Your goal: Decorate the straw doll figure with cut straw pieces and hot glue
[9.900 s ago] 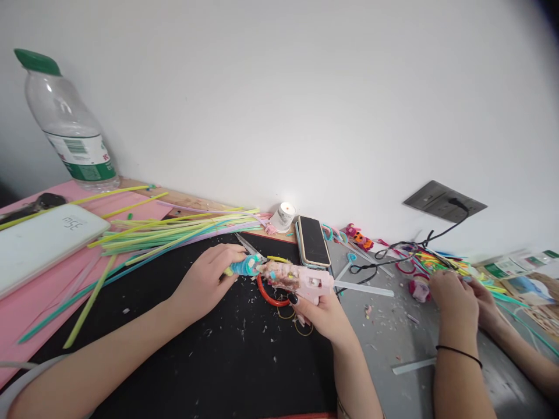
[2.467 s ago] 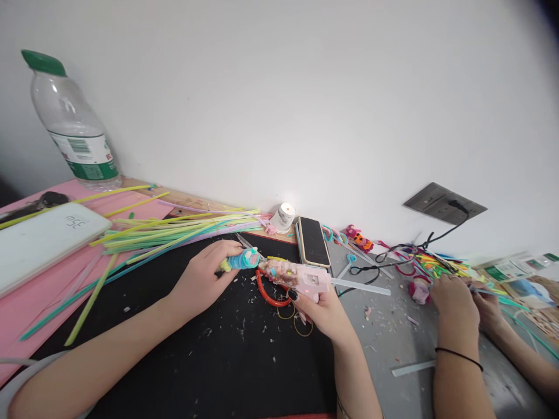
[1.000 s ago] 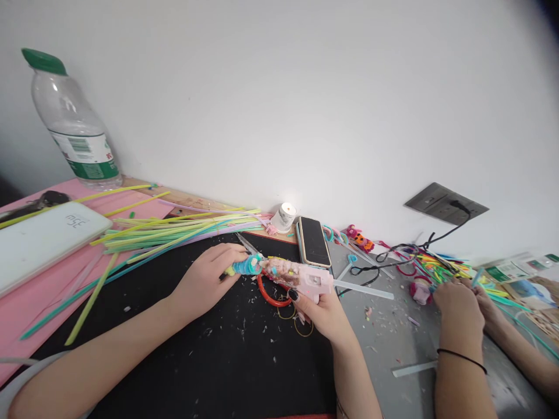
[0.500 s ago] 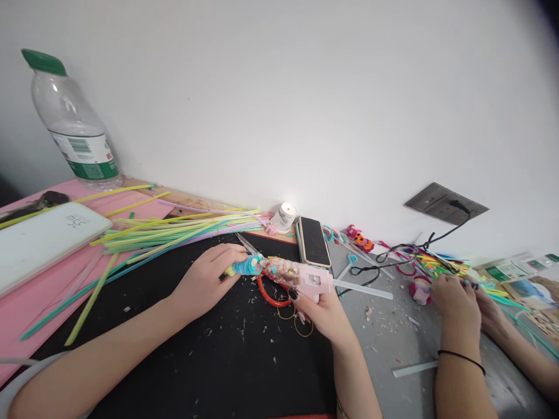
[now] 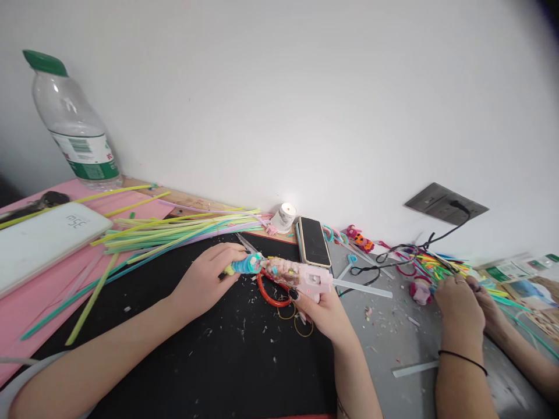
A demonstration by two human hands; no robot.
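The head camera looks forward and down over the bench (image 5: 406, 343). It faces the wall (image 5: 262, 105), close behind the left hand (image 5: 207, 272) and right hand (image 5: 324, 313).

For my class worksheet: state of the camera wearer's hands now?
Left hand: closed, holding a blue craft piece.
Right hand: closed, holding a pink glue gun.

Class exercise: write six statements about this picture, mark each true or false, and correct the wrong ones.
1. The wearer's right hand grips a pale pink plastic glue gun. True.
2. The left hand holds a black-screened phone. False: it holds a blue, ridged, roughly cylindrical piece.
3. A clear plastic bottle stands at the picture's left. True.
4. The bottle's cap is red. False: the cap is green.
5. A black plug sits in the grey wall socket. True.
6. The glue gun's front end points away from that piece. False: it points towards it.
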